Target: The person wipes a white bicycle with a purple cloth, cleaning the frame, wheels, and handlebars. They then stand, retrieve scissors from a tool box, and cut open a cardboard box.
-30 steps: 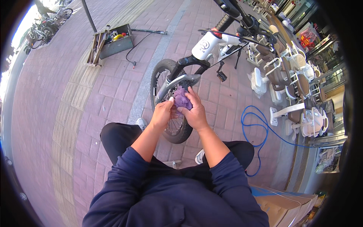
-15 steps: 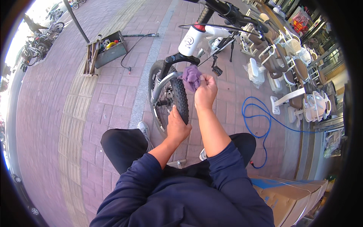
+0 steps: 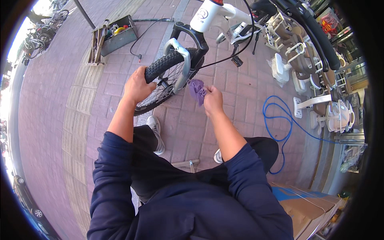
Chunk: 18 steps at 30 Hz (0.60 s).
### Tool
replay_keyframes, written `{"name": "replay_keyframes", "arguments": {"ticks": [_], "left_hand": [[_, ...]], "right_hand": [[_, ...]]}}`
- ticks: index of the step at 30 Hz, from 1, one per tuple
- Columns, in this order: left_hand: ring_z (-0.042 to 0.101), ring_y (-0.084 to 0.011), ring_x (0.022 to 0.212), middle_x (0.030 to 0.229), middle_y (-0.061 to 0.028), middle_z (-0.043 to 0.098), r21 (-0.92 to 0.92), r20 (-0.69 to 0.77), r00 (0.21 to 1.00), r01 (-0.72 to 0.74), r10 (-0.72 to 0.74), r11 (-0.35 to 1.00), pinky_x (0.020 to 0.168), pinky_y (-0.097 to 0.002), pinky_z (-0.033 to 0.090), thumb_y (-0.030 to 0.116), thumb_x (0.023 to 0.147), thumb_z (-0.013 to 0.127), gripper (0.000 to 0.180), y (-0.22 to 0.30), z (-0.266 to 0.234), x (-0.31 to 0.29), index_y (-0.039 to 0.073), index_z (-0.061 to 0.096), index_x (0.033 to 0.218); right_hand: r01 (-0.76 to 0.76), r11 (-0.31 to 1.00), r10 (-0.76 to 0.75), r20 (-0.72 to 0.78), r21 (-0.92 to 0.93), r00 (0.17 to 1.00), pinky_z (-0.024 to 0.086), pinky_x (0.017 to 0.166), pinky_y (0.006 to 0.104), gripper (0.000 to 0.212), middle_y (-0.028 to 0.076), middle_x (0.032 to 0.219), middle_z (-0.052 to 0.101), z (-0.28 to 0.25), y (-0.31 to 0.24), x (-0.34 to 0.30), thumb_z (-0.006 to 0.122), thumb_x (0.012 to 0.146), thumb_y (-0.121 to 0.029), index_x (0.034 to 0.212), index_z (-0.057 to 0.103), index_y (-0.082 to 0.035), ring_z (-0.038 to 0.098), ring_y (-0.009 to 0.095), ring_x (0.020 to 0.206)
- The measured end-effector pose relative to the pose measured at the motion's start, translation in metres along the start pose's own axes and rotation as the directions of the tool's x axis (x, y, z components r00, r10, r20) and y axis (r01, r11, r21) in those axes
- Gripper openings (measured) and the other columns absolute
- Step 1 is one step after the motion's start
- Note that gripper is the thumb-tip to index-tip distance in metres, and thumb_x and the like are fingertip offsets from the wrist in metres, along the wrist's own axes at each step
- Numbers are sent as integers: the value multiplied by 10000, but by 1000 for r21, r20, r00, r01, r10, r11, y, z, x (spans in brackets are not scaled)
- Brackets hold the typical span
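A white bicycle (image 3: pixel 203 18) stands in front of me, its front wheel turned so that the knobby tire (image 3: pixel 166 63) points toward my left. My left hand (image 3: pixel 138 85) is closed round that tire, thumb on the spoke side. In my right hand (image 3: pixel 213 100) is a crumpled purple rag (image 3: pixel 197 92), pinched by its edge. The rag hangs just right of the lower end of the silver fork (image 3: pixel 186 66); whether it touches the fork I cannot tell. Dark handlebar parts (image 3: pixel 310 28) reach across the upper right.
A grey toolbox (image 3: pixel 119 42) with tools lies at the far left, beside a black cable (image 3: pixel 138 42). Coiled blue hose (image 3: pixel 276 117) rests on the paving at right, near several chairs (image 3: pixel 300 60). A cardboard box (image 3: pixel 306 210) stands close at my right.
The front wheel and handlebar have turned. My left hand has gone from the tire's near side up and to the left. My right hand has come slightly lower with the rag.
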<state>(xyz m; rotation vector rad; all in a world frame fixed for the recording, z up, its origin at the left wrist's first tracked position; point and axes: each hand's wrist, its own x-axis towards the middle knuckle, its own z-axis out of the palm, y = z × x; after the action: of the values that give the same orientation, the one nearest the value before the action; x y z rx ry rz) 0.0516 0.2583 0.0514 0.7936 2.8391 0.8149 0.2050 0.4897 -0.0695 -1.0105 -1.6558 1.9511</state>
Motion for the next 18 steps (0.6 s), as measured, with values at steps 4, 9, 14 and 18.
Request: {"name": "replay_keyframes", "arguments": {"ticks": [4, 9, 14, 18], "left_hand": [[670, -392, 1022, 1067, -188, 699, 10, 47, 999, -17, 16, 1000, 882, -474, 520, 271, 745, 774, 515, -1, -2, 10, 46, 622, 1183], [653, -410, 1045, 1088, -208, 687, -171, -21, 980, -201, 200, 965, 875, -470, 510, 402, 861, 685, 493, -22, 6, 16, 33, 646, 1186], [635, -415, 1073, 1093, -219, 683, -267, -11, 988, -150, 152, 952, 896, -459, 491, 384, 1009, 516, 416, -24, 7, 25, 36, 669, 1176], [638, -414, 1068, 1093, -212, 688, -286, 49, 992, -97, 116, 953, 893, -466, 492, 396, 1001, 521, 424, -16, 7, 31, 36, 676, 1164]], "right_hand": [[-251, 857, 221, 120, 450, 968, 541, 740, 309, 150, 87, 938, 692, 36, 12, -30, 600, 993, -80, 1068, 630, 46, 678, 179, 808], [-173, 597, 68, 166, 784, 984, 524, 913, 336, 255, 101, 1121, 668, 135, -49, -39, 550, 1048, -172, 1199, 586, 30, 664, 199, 983], [-240, 854, 65, 364, 461, 929, 481, 547, 308, 174, 64, 724, 586, 178, -11, -87, 637, 980, -95, 1099, 552, 0, 553, 143, 554], [-318, 825, 90, 447, 468, 890, 442, 539, 296, 42, 36, 783, 619, 184, 25, -94, 572, 1010, -60, 1030, 585, -26, 585, 126, 624]]}}
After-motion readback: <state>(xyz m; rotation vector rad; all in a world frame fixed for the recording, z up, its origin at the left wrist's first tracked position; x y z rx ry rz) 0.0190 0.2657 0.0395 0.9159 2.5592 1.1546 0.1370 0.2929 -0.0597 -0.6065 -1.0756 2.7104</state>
